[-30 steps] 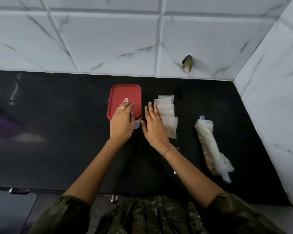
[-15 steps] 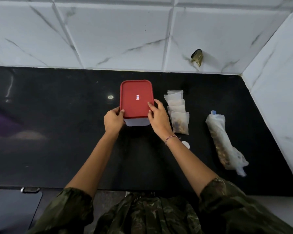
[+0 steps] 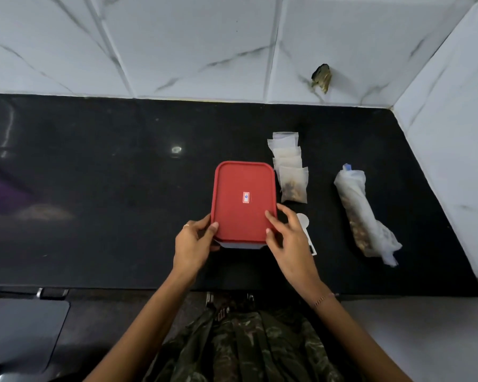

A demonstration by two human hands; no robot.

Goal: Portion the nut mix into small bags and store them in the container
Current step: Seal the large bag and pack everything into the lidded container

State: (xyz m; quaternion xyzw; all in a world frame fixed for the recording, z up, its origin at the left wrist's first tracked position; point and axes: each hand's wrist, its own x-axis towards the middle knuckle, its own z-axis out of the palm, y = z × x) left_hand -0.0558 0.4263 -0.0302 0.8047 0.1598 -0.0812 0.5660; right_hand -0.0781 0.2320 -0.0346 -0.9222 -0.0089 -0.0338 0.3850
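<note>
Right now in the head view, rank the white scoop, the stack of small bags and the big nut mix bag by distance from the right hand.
1. White scoop, partly under the right hand.
2. Stack of small bags, farther back.
3. Big nut mix bag, off to the right.

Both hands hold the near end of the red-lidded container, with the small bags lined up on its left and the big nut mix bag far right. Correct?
Not quite. The head view shows the small bags lined up on the right of the container, between it and the big nut mix bag. The left hand and right hand do hold its near end.
</note>
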